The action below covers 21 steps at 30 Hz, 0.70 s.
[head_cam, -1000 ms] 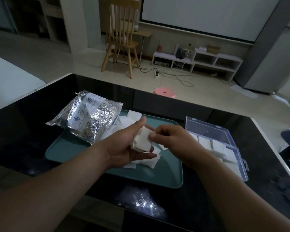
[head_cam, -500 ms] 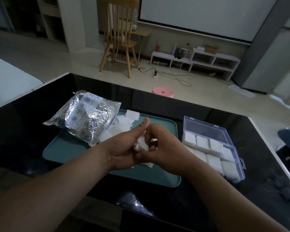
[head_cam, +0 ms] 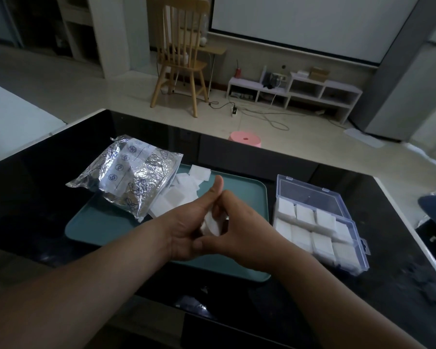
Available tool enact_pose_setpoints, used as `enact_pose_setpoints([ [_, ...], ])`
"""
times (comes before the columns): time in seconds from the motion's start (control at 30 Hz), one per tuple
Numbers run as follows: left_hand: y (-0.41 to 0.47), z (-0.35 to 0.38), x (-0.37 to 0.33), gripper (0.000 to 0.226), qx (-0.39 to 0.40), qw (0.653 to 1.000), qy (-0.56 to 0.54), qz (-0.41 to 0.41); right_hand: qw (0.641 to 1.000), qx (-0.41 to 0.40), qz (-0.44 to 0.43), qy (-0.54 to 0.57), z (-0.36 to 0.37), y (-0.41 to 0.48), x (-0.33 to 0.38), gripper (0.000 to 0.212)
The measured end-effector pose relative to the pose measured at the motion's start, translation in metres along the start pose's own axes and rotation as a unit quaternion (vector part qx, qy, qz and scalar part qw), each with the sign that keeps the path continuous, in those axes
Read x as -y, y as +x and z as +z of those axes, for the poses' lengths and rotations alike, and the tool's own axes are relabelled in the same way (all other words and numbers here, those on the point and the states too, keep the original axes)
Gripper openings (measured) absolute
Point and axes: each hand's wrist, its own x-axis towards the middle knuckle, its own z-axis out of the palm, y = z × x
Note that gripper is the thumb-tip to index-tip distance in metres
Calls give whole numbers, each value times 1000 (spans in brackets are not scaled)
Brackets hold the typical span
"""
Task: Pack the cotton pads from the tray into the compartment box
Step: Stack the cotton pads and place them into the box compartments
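You are in a home living room: a projector screen (head_cam: 310,21), a low white shelf (head_cam: 297,93), a wooden chair (head_cam: 180,56), tiled floor (head_cam: 300,137).

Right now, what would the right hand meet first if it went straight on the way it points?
It points leftward, so the right hand would first press into the cotton pads held between both hands, with the left hand behind them; depth is hard to judge.

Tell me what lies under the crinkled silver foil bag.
White square cotton pads poke out from beneath the crinkled silver foil bag at its right edge, lying on the teal plastic tray. Whatever lies further under the foil is covered.
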Motion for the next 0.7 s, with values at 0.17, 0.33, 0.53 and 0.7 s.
enact_pose_setpoints([
  [0.17,-3,3,-1,68,42,999,6,27,999,-40,10,23,-5,1,-3,37],
  [0.33,0,4,-1,79,64,997,-7,49,999,-31,7,39,-15,-1,-7,45],
  [0.53,17,12,8,71,35,999,-25,23,994,-85,-47,-50,-18,-11,-17,35],
  [0.7,21,36,8,54,62,996,-65,3,992,-97,-20,-74,-36,-29,-28,41],
])
